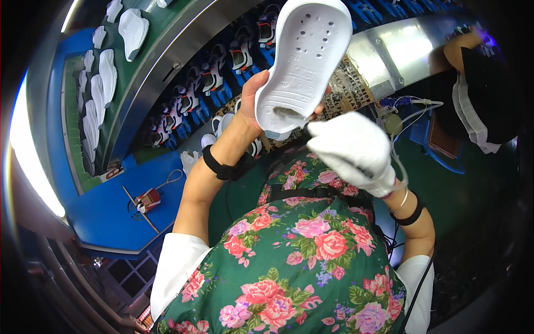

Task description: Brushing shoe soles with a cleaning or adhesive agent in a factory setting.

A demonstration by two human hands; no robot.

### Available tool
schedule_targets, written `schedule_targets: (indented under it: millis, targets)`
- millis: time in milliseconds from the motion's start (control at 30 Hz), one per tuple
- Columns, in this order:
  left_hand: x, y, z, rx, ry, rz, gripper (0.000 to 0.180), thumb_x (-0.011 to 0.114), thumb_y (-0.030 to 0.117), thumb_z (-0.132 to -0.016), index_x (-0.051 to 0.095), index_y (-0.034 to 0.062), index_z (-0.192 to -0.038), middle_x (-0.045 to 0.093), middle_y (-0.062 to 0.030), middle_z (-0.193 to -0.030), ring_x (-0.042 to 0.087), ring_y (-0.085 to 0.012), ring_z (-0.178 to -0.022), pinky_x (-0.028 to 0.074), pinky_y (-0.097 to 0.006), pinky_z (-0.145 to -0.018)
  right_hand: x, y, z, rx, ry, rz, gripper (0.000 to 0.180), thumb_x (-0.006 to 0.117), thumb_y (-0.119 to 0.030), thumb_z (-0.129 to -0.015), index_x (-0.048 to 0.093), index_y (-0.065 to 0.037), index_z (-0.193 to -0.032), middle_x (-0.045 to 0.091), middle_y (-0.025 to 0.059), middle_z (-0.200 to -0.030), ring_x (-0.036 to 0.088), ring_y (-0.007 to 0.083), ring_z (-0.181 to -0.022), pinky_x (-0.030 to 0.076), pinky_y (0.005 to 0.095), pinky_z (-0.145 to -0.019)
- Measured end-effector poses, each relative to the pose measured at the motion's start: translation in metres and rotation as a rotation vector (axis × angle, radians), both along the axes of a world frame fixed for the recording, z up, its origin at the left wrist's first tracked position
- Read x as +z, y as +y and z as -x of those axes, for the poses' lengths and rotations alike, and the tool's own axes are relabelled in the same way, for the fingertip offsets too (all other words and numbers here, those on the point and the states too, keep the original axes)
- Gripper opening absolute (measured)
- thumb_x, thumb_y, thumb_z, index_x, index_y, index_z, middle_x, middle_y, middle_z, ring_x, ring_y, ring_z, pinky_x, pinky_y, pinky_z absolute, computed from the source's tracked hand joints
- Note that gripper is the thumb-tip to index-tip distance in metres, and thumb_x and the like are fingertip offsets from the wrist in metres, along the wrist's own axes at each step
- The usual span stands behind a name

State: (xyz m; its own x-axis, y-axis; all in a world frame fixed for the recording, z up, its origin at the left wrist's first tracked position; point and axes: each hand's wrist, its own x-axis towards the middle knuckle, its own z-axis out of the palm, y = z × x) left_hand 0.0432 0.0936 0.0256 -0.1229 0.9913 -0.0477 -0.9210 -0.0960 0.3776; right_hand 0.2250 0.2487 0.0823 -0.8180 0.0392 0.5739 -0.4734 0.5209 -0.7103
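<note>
My bare left hand [254, 99] grips a white clog-style shoe sole [298, 72] by its edges, heel end toward me and inner face up. Small holes dot the toe part of the sole, and a grey piece [276, 134] shows at the heel edge. My right hand [356, 150], in a white glove, is closed on a small brush [288, 113]. The brush's grey tip lies at the sole's heel area; its handle is mostly hidden by the glove.
Strapped footwear parts [214, 75] stand in a row on blue holders beyond a metal rail. Flat white pieces [107, 75] lie on a green belt at left. On a blue table [105, 209] sit a stick and a red item [148, 200]. Another person's arm [463, 47] shows at right.
</note>
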Motion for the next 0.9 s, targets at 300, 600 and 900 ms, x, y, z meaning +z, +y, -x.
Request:
schedule_targets:
  millis: [300, 600, 900]
  targets:
    - [-0.005, 0.007, 0.01, -0.002, 0.081, 0.051, 0.095, 0.059, 0.068, -0.085, 0.038, 0.0031, -0.151, 0.047, -0.0312, -0.139, 0.06, -0.0395, -0.103, 0.054, -0.045, -0.078, -0.002, -0.002, 0.007, 0.002, -0.082, 0.263, 0.018, 0.08, -0.002, -0.074, 0.076, -0.006, -0.091, 0.076, 0.0114, -0.097, 0.071, 0.0241, -0.082, 0.056, 0.0342, -0.072]
    - [-0.016, 0.019, 0.004, 0.04, -0.218, 0.011, 0.082, 0.053, 0.057, -0.093, 0.035, 0.006, -0.155, 0.049, -0.0318, -0.143, 0.063, -0.0479, -0.113, 0.055, -0.055, -0.093, -0.023, 0.002, 0.01, 0.05, -0.348, 0.507, 0.019, 0.081, -0.002, -0.077, 0.077, -0.003, -0.096, 0.076, 0.0094, -0.094, 0.072, 0.0164, -0.085, 0.056, 0.0299, -0.076]
    - [-0.027, 0.017, -0.047, 0.146, -0.323, 0.244, 0.075, 0.037, 0.063, -0.101, 0.043, 0.0063, -0.149, 0.059, -0.0253, -0.134, 0.066, -0.0467, -0.108, 0.056, -0.059, -0.089, -0.009, 0.069, 0.036, -0.219, -0.054, 0.009, 0.02, 0.075, -0.004, -0.08, 0.075, -0.004, -0.1, 0.074, 0.0133, -0.099, 0.07, 0.0283, -0.086, 0.055, 0.0367, -0.077]
